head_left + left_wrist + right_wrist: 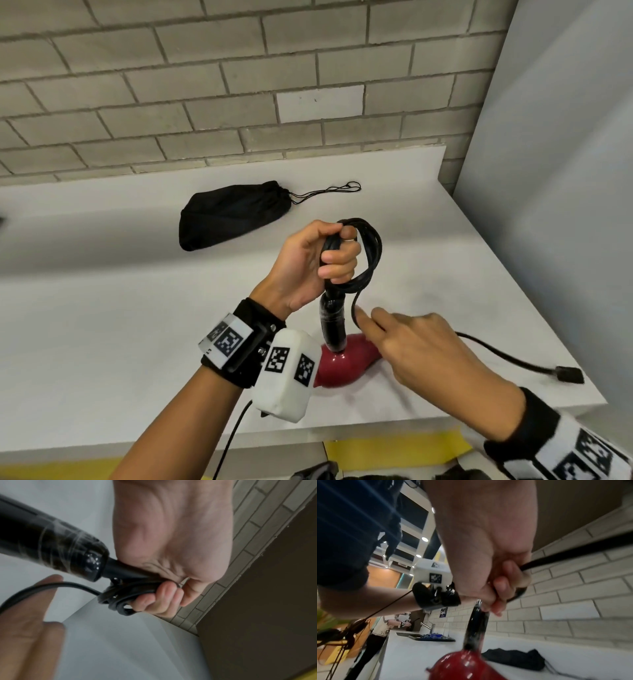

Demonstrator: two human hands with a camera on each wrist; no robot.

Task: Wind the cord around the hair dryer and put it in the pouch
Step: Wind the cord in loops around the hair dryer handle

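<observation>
head view: the left hand (318, 263) grips the coiled cord (370, 250) atop the hair dryer (339, 363), handle upright on the counter (137, 308); the pouch (229, 216) lies beyond. left wrist view: loose cord trails toward the right hand (25, 628). right wrist view: right hand pinches the cord.

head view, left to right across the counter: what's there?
pouch → left hand gripping the coiled cord → hair dryer → right hand on the loose cord → plug at the counter's right edge.
</observation>
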